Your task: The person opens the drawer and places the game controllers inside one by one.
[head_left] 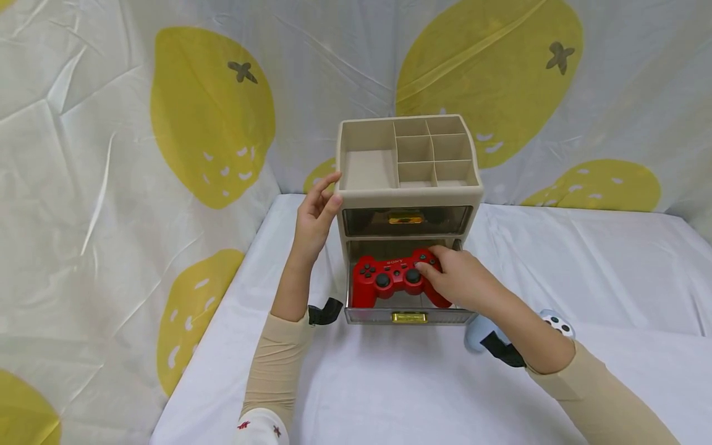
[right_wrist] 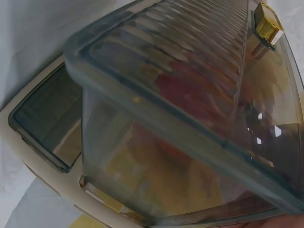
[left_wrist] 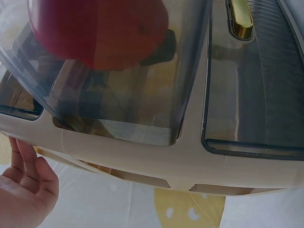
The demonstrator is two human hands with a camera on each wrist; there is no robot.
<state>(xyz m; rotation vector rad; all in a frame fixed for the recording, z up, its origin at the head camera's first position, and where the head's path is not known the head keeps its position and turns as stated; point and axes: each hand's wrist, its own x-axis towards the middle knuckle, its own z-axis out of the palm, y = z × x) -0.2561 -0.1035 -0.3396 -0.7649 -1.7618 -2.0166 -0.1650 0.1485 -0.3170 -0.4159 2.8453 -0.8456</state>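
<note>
A beige desk organizer (head_left: 408, 194) stands on the white cloth, its lower clear drawer (head_left: 363, 316) pulled out. Inside that drawer lies a red game controller (head_left: 397, 278) with black sticks. My right hand (head_left: 467, 278) reaches in from the right and grips the controller's right side, thumb on its top face. The other fingers are partly hidden behind it. With fingers extended, my left hand (head_left: 313, 225) touches the organizer's upper left side. In the left wrist view, the controller (left_wrist: 104, 33) shows red through the drawer wall. The right wrist view is mostly filled by the drawer (right_wrist: 156, 114).
Above the open drawer is a closed dark drawer (head_left: 367, 222) with a gold handle (head_left: 406, 219). The organizer's top has several compartments (head_left: 368, 170). A light blue game controller (head_left: 477, 334) lies on the table, partly covered by the right forearm. A lemon-print cloth (head_left: 334, 62) hangs behind.
</note>
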